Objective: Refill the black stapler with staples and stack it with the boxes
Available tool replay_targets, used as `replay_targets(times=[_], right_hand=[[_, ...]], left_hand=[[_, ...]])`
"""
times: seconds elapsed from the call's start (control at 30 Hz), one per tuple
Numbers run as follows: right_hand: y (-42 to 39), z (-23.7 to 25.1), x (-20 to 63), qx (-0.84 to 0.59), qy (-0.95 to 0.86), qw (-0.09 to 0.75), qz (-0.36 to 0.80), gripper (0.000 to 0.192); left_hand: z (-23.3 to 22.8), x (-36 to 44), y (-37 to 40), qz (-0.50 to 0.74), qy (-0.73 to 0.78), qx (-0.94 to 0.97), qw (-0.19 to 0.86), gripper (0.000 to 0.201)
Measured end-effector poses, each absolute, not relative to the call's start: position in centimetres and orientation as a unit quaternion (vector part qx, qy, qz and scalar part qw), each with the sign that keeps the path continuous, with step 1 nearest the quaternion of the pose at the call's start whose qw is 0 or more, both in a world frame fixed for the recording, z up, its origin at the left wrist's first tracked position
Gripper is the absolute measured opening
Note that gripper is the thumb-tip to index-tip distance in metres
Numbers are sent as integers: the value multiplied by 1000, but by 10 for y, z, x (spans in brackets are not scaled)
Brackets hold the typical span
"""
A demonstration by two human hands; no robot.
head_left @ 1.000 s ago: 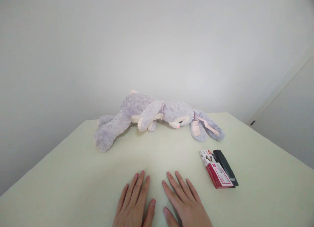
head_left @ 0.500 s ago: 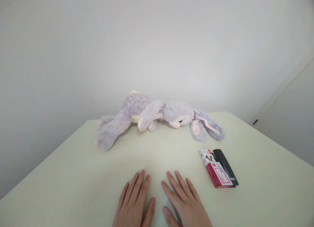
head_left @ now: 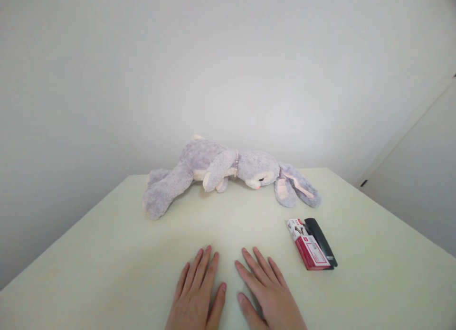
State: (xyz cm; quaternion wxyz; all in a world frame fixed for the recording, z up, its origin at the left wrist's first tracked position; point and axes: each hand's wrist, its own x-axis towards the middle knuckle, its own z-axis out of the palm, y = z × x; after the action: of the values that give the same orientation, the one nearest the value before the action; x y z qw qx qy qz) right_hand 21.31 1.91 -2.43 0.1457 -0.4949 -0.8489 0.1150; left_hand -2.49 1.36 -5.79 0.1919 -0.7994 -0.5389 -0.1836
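Head camera looks forward and down (closely) across the table [head_left: 107, 254].

Left hand [head_left: 196, 297] and right hand [head_left: 268, 294] side by side, palms down (fingers spread, flat).

Bare table [head_left: 89, 254] lies open across the lower left of the frame and between the two flat hands and the plush rabbit [head_left: 228, 171] at centre. Obstacles: the rabbit spanning the far edge, and a red box [head_left: 309, 244] with black case [head_left: 320, 235] touching it, lower right.
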Motion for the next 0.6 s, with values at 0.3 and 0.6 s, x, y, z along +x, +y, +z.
replay_targets(times=[0.3,0.6], right_hand=[[17,-21,213,-497,-849,140,109,61],[17,-19,214,-499,-848,126,127,59]], left_hand=[[-57,-25,12,-200,-543,-799,162,67],[-58,-24,12,-191,-546,-797,171,68]])
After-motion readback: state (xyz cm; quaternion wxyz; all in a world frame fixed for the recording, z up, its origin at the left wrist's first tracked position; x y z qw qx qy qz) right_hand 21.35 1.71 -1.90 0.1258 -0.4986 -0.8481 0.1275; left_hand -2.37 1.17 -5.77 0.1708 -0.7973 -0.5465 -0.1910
